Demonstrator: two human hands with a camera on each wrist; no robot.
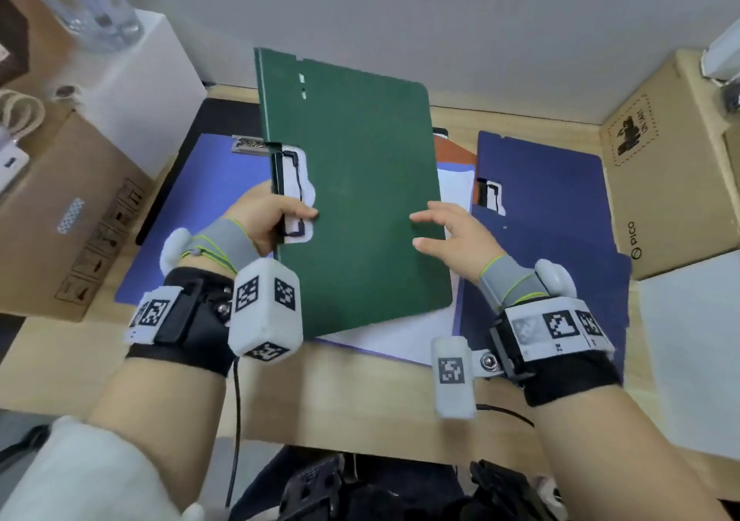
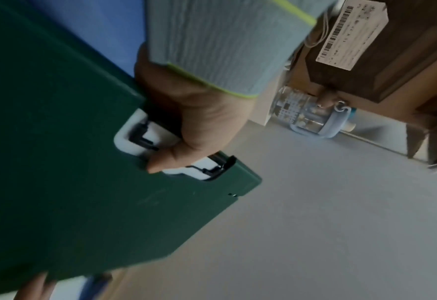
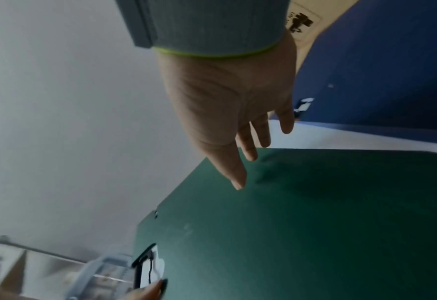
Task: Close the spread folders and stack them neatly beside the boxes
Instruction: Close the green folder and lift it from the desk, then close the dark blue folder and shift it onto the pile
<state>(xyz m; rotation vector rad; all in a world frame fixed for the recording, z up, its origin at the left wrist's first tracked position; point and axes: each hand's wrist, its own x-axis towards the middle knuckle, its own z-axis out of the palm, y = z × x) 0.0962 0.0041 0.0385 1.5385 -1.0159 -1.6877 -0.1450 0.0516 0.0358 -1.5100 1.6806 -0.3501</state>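
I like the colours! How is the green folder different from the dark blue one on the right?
The green folder is closed and held up off the desk, tilted; the dark blue folder lies flat on the desk, spread open. The left hand grips the green folder at its clip edge and the right hand has straight fingers at its cover; no hand touches the dark blue folder. Both have a black wire clip in a white cutout.

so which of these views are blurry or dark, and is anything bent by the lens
Head view: evenly lit and mostly sharp on the green folder, with wide-angle bending at the edges where the cardboard box leans. Left wrist view: dim, the folder's near corner smeared by motion blur. Right wrist view: dim too, the right hand soft and stretched.
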